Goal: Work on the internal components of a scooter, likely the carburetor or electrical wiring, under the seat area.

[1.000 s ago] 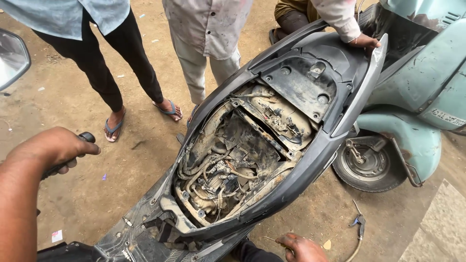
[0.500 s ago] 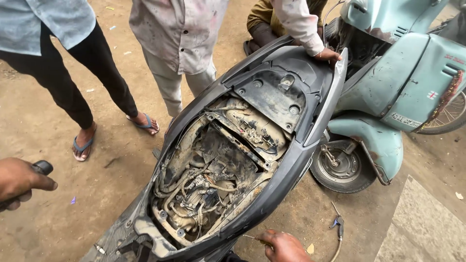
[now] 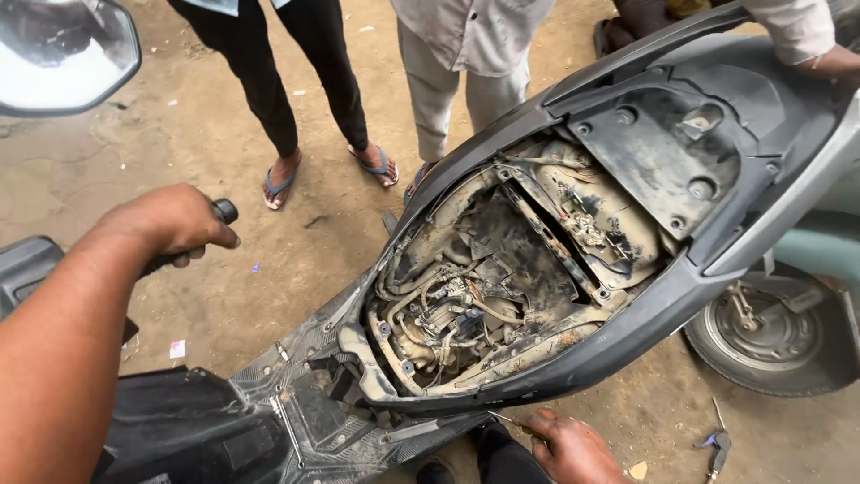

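Note:
A dusty black scooter (image 3: 627, 350) stands with its seat off, so the dirty engine bay (image 3: 484, 296) with hoses and wires lies open. My left hand (image 3: 170, 220) is closed around the black handlebar grip (image 3: 224, 211) on the left, with my forearm reaching in from the lower left. At the bottom, my right hand (image 3: 573, 448) rests against the scooter's lower edge. It pinches a thin metal tool (image 3: 506, 419) whose tip points at the body panel.
Two people stand on the dirt ground behind the scooter, in sandals (image 3: 282, 184). Another person's hand (image 3: 833, 63) holds the raised rear at top right. A mirror (image 3: 63, 54) is at top left, a teal scooter's wheel (image 3: 770, 332) at right, and a hand tool (image 3: 717, 444) lies on the ground.
The view has swung back and closer to the scooter. My left hand, at the left edge half a second ago, is now well in frame on the grip. My right hand stays low.

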